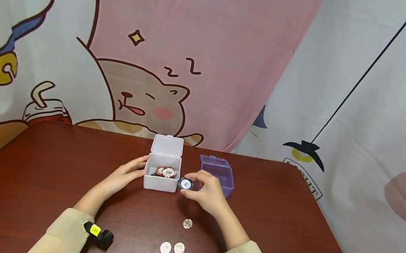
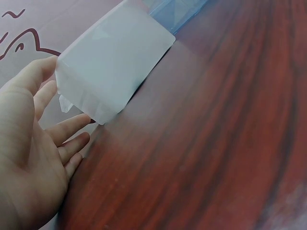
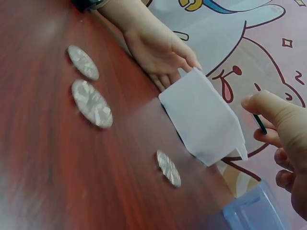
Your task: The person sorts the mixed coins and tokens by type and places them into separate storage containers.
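Between thumb and fingers, my right hand (image 1: 208, 191) pinches a dark blue poker chip (image 1: 186, 184) with a pale centre, held up just right of the white box (image 1: 160, 184). That box stands with its lid raised at the back, and several poker chips (image 1: 165, 172), red and white ones among them, lie inside. My left hand (image 1: 122, 178) touches the box's left side with fingers extended. In the left wrist view, the fingertips of the left hand (image 2: 53, 129) lie along the box wall. The right wrist view shows the pinched chip (image 3: 260, 123) edge-on.
Behind my right hand stands a see-through blue-purple box (image 1: 224, 175), its lid raised. Three silvery coin-like discs lie on the brown table (image 1: 127, 243): one disc (image 1: 187, 224) farther off, a left disc (image 1: 165, 248) and a right disc (image 1: 179, 248) nearer. A printed curtain (image 1: 238, 61) hangs behind.
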`<state>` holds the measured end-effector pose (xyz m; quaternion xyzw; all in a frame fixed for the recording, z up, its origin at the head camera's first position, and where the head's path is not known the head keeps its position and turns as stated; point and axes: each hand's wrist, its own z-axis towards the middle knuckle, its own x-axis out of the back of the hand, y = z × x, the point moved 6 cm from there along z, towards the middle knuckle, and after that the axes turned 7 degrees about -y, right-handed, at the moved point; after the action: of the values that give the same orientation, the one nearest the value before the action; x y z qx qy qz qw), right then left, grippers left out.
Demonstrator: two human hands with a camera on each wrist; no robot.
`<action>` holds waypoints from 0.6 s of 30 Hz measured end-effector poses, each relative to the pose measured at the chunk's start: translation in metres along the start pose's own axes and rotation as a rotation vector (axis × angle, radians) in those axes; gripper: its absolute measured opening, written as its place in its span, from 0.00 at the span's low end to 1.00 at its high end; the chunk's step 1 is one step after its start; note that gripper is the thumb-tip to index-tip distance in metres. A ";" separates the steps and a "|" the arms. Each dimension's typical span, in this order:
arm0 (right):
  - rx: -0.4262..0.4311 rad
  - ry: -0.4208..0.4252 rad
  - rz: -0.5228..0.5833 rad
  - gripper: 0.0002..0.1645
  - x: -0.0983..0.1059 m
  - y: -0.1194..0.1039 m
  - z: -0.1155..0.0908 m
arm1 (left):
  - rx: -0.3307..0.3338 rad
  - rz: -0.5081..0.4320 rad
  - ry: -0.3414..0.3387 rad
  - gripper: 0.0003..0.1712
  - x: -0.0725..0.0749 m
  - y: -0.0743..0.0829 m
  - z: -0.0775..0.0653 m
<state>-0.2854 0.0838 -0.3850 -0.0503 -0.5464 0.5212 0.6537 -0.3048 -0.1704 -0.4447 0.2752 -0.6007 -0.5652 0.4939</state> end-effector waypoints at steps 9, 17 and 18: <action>0.002 0.057 -0.046 0.20 -0.008 -0.007 0.027 | -0.006 -0.002 -0.004 0.32 0.001 0.001 -0.001; -0.029 0.069 -0.088 0.22 -0.013 -0.007 0.046 | -0.006 -0.007 -0.012 0.31 0.000 0.003 -0.001; -0.033 0.066 -0.090 0.22 -0.014 -0.007 0.047 | 0.002 -0.009 -0.009 0.31 0.000 0.003 -0.001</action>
<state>-0.3155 0.0465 -0.3710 -0.0535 -0.5350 0.4800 0.6932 -0.3030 -0.1701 -0.4421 0.2760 -0.6022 -0.5680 0.4884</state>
